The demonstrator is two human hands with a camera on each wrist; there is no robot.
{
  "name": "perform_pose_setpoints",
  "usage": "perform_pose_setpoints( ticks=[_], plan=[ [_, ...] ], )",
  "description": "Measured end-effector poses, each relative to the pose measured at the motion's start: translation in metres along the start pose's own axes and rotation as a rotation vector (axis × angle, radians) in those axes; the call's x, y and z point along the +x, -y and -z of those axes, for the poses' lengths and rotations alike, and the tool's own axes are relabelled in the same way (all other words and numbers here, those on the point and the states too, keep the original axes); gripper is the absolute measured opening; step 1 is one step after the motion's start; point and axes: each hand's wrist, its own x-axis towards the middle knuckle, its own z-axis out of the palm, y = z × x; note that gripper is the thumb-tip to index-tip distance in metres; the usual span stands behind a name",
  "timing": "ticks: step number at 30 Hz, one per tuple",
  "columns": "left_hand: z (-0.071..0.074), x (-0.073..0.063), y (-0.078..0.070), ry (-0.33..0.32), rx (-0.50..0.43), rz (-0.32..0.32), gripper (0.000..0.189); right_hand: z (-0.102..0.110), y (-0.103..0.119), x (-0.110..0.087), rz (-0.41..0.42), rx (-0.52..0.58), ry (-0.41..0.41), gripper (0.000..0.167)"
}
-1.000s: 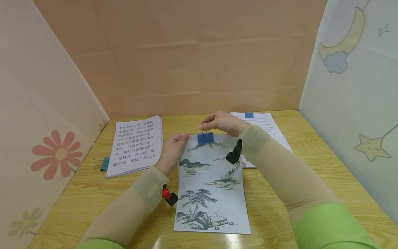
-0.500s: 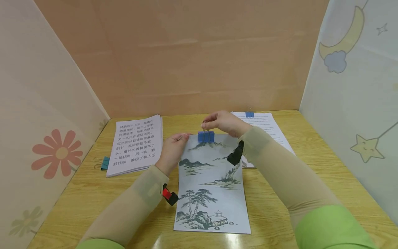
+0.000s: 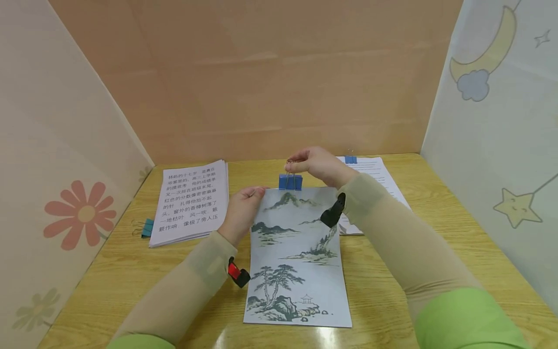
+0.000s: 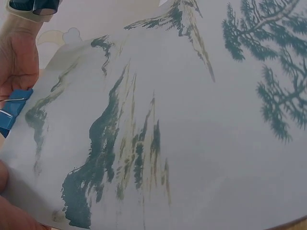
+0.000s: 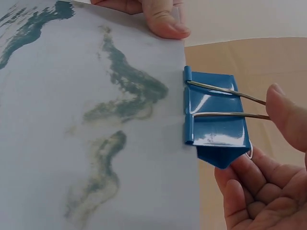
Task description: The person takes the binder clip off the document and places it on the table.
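Observation:
A sheaf of paper (image 3: 296, 242), its top sheet printed with a landscape of mountains and pine trees, stands in the middle of the head view. My left hand (image 3: 241, 208) grips it by the upper left corner, thumb on the printed face. A blue binder clip (image 5: 216, 110) is at the paper's top edge; its lips lie along that edge, and I cannot tell whether they still touch it. My right hand (image 3: 320, 165) pinches the clip by its wire handles, with the thumb on the near one in the right wrist view.
On the left lies a stack of printed pages (image 3: 189, 203) with a teal binder clip (image 3: 147, 229) at its side. Behind my right arm is another stack of pages (image 3: 370, 177), a blue binder clip (image 3: 350, 159) on its far edge. Walls enclose the wooden table (image 3: 383, 271).
My right hand has drawn the binder clip up and away, from over the printed face to the paper's top edge. My left hand and the paper have stayed in place.

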Motion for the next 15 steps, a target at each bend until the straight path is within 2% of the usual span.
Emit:
perform_pose_setpoints(
  ticks=[15],
  plan=[
    [-0.001, 0.003, 0.002, -0.017, 0.013, 0.017, 0.024, 0.019, 0.004, -0.008, 0.023, 0.047, -0.071, 0.048]
  ],
)
